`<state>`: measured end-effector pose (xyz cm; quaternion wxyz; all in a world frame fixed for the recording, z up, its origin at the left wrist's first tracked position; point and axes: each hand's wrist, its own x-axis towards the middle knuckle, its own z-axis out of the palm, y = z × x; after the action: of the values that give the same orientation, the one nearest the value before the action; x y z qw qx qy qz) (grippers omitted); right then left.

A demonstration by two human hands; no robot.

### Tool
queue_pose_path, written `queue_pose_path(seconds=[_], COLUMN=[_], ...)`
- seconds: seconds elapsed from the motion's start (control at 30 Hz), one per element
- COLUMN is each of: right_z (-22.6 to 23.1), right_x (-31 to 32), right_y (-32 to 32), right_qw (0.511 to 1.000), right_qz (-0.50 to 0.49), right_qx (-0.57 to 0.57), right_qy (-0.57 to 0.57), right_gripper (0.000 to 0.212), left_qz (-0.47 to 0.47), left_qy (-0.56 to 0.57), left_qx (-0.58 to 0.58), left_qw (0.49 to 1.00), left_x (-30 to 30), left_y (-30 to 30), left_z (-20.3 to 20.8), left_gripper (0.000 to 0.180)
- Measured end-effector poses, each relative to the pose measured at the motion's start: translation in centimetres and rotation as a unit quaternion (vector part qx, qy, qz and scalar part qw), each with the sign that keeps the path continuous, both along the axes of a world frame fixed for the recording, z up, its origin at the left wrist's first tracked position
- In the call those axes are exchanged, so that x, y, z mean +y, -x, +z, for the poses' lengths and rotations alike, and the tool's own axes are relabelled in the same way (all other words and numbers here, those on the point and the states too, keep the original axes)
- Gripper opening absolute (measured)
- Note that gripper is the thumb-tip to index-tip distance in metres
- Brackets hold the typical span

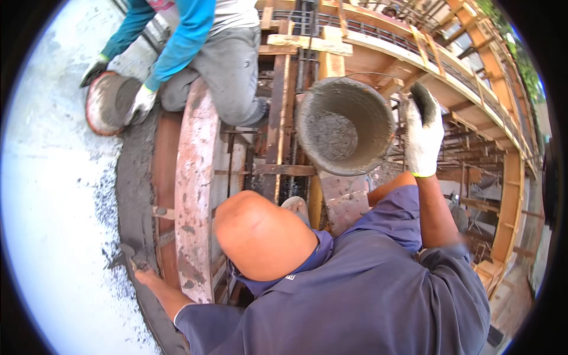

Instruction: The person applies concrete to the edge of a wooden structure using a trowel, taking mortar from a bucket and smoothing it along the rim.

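My left hand (142, 274) is low on the left, closed at the edge of a strip of wet grey mortar (135, 189). A small grey piece at its fingertips blends into the mortar, and I cannot make out its kind. On the right my right hand (425, 139) wears a white glove with grey-coated fingers. Its thumb and fingers are apart, pointing up just beside a mortar-smeared bucket (307, 127). The bucket is tilted toward me, with grey mortar at its bottom and a thin wire handle. I see nothing in the right hand.
Ahead on the left, a co-worker (219, 65) kneels, gloved hands on a round mortar-caked container (94, 112). A splattered plank (198, 171) runs beside the mortar strip, and a pale surface (59, 195) lies left. Timber formwork (497, 89) curves along the right. Gaps with bars open below.
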<state>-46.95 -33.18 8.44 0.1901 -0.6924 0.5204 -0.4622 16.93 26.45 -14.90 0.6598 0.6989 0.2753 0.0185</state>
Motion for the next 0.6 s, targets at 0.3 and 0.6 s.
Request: queue_pose_path(seconds=[0.3, 0.6], right_z=[-0.8, 1.7], right_x=[7.0, 11.0], right_y=[-1.4, -6.6], right_qw=[0.975, 0.832], right_qz=[0.154, 0.444], right_qx=[-0.077, -0.156], right_qy=[-0.141, -0.293], right_gripper=[0.034, 0.062], left_qz=[-0.241, -0.575], left_qy=[0.531, 0.431], left_qx=[-0.182, -0.078], left_qw=[0.792, 0.691], left_x=[-10.2, -29.2], left_y=[8.7, 33.1], left_z=[9.8, 26.9], left_gripper=[0.033, 0.047])
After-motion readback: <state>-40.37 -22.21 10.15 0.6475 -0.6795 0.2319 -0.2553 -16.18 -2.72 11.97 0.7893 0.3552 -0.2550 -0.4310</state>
